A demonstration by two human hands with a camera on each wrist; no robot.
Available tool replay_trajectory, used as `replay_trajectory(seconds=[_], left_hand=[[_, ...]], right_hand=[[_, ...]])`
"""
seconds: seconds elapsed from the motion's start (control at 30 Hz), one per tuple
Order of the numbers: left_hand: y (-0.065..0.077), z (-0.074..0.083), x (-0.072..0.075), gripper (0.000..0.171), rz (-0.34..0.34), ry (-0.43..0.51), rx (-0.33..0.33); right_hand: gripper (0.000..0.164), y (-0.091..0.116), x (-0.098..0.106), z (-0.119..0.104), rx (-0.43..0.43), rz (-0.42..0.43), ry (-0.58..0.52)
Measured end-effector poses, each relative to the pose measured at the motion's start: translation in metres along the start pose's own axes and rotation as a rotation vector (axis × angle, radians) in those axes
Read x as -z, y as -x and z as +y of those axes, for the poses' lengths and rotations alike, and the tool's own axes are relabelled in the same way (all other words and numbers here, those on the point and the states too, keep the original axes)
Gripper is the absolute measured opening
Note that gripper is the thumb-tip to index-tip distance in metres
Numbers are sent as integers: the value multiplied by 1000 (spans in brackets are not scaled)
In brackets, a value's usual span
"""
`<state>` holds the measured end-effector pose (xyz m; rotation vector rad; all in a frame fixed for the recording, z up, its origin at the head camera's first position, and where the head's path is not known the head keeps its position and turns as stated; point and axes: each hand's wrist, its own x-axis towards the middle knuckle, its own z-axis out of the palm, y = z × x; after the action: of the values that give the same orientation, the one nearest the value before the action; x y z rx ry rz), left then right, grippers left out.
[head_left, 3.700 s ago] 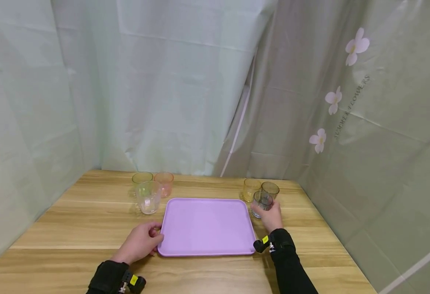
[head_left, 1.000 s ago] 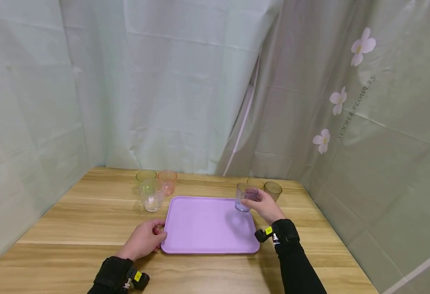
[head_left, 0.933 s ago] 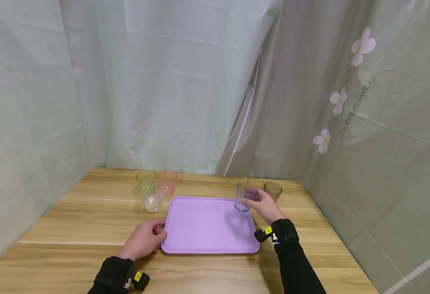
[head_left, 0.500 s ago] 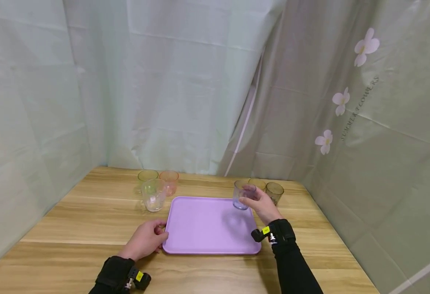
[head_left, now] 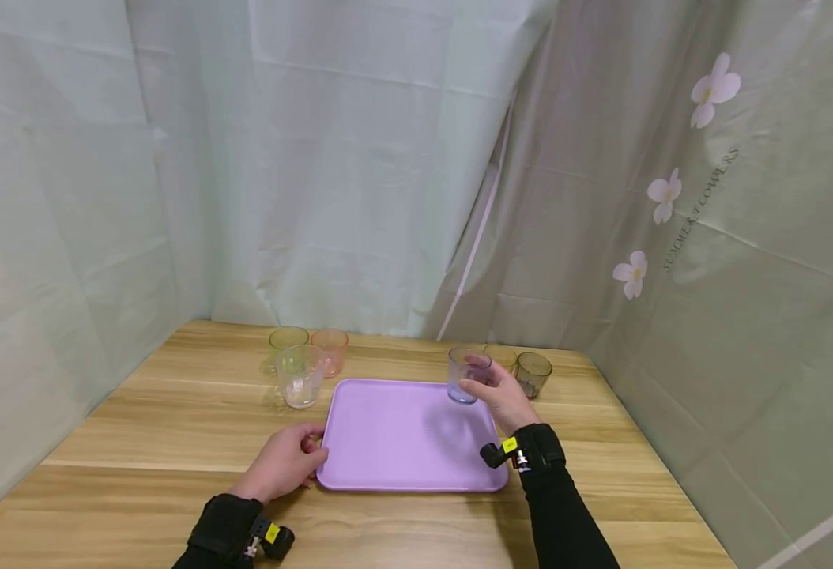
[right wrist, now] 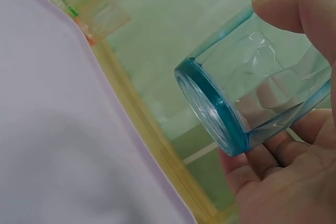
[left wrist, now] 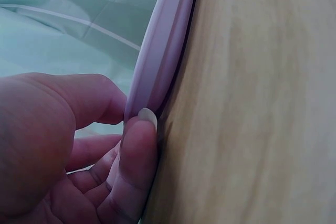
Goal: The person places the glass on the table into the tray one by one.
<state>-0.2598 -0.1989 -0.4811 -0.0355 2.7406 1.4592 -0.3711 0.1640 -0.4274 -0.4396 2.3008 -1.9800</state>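
Observation:
My right hand grips a clear bluish drinking glass by its side, thumb on one side and fingers round the other. The glass hangs upright over the back right part of a lilac tray, and a soft shadow falls on the tray below. The right wrist view shows the blue-tinted base of the glass above the tray surface. At the tray's left edge, my left hand pinches the rim; in the left wrist view the fingertips meet the tray rim just over the wood.
Green, pink and clear glasses stand grouped behind the tray's left corner. A yellow glass and a smoky brown one stand just behind my right hand. Curtains enclose the wooden table.
My right hand has lifted the bluish glass from beside the yellow and brown ones and carried it left over the tray. Lately it moves only slightly. My left hand stays at the tray's edge.

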Motion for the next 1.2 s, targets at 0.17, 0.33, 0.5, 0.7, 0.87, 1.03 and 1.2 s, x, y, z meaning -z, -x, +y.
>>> replay_trajectory(seconds=[0.17, 0.33, 0.5, 0.7, 0.87, 1.03, 1.2], left_hand=[[2, 2, 0, 49, -5, 5, 7], [2, 3, 0, 49, -8, 2, 12], [2, 2, 0, 50, 2, 2, 13], [2, 3, 0, 49, 3, 2, 13], [3, 5, 0, 49, 1, 2, 7], [3, 6, 0, 48, 3, -4, 5], [4, 6, 0, 49, 12, -5, 2]], right_hand=[[54, -1, -7, -1, -9, 7, -13], [54, -4, -13, -2, 0, 14, -13], [55, -7, -17, -3, 21, -9, -25], [57, -11, -21, -3, 24, -30, -50], [57, -15, -23, -1, 17, -32, -16], [57, -19, -26, -1, 7, -40, -1], [56, -22, -30, -1, 16, -34, -4]])
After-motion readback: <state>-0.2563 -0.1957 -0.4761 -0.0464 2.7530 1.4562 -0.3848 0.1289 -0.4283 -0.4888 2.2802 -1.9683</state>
